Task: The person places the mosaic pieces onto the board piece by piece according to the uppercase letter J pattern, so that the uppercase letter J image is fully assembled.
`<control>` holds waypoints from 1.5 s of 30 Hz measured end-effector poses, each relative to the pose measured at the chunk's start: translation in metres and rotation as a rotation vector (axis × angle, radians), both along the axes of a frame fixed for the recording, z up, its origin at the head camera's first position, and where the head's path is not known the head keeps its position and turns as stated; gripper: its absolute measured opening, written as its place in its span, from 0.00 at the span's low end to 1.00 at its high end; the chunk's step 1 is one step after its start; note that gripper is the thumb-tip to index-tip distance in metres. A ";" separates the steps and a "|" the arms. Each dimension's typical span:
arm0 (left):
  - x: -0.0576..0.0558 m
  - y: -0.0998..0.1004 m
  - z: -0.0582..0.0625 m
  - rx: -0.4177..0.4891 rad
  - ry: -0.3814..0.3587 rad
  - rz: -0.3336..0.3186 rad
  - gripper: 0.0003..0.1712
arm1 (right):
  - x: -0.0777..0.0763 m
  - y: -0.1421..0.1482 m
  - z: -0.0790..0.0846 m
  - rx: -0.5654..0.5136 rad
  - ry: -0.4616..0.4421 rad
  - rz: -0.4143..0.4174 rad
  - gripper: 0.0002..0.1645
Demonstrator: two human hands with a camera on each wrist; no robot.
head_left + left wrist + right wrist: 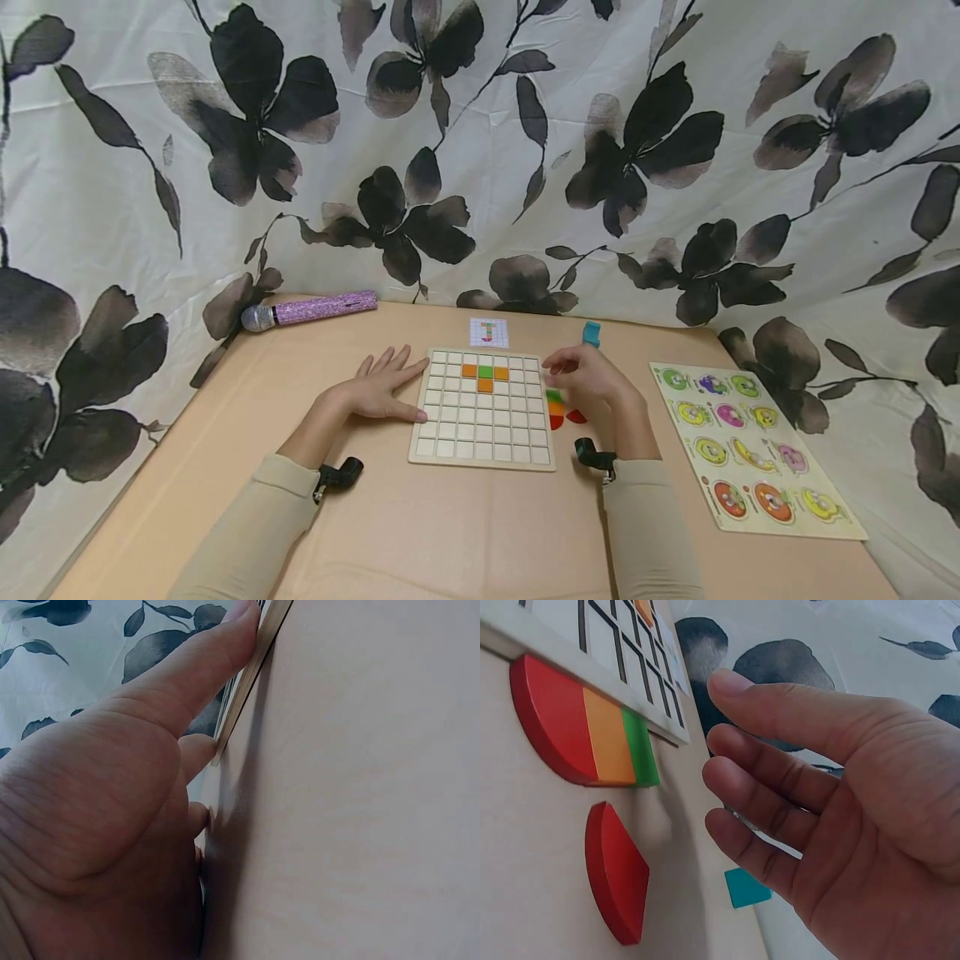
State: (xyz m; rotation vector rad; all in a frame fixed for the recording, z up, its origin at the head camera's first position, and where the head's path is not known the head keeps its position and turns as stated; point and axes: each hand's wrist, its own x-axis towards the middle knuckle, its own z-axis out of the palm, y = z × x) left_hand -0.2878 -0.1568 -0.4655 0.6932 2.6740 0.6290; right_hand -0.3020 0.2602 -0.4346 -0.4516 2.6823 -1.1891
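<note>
A white grid board (pixel 482 446) lies on the table, with several orange squares and one green square (pixel 486 372) in its upper cells. My left hand (pixel 378 387) rests at the board's left side, fingers spread; its thumb touches the wooden edge (pixel 259 664). Near the board's right edge hovers my right hand (pixel 588 375), fingers loosely bent and nothing between them. Below it, a green piece (pixel 640 746), an orange piece (pixel 607 742) and a rounded red piece (pixel 555 712) lie side by side against the board. Another red piece (pixel 617 874) with a curved side lies apart.
A small card with a coloured grid pattern (pixel 489 332) lies behind the board. A teal block (pixel 592 333) is beyond my right hand. At the back left lies a glittery purple microphone (pixel 322 308); on the right, a fruit-picture board (pixel 750 450). A floral cloth hangs behind.
</note>
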 end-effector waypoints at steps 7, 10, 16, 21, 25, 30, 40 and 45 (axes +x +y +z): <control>0.000 0.000 0.001 0.002 -0.001 0.002 0.63 | -0.003 0.007 -0.004 0.004 -0.037 0.014 0.18; 0.000 0.001 0.001 0.001 0.000 0.004 0.63 | -0.003 0.010 -0.006 0.003 -0.057 0.039 0.16; 0.000 0.001 0.002 -0.003 0.008 0.003 0.63 | -0.003 0.012 -0.007 0.026 -0.091 0.062 0.13; 0.001 0.001 0.003 -0.002 0.006 0.001 0.63 | -0.002 0.011 -0.007 0.046 -0.119 0.071 0.12; 0.000 0.001 0.002 -0.002 0.005 0.001 0.63 | -0.001 0.011 -0.008 0.047 -0.133 0.073 0.12; -0.001 0.001 0.001 0.001 0.003 0.000 0.63 | -0.001 0.009 -0.010 0.045 -0.150 0.052 0.11; 0.001 0.001 0.002 0.013 -0.004 0.004 0.63 | -0.001 0.007 -0.013 0.037 -0.181 0.022 0.11; 0.001 0.001 0.003 0.014 -0.007 0.004 0.63 | 0.000 0.006 -0.013 0.034 -0.195 -0.004 0.11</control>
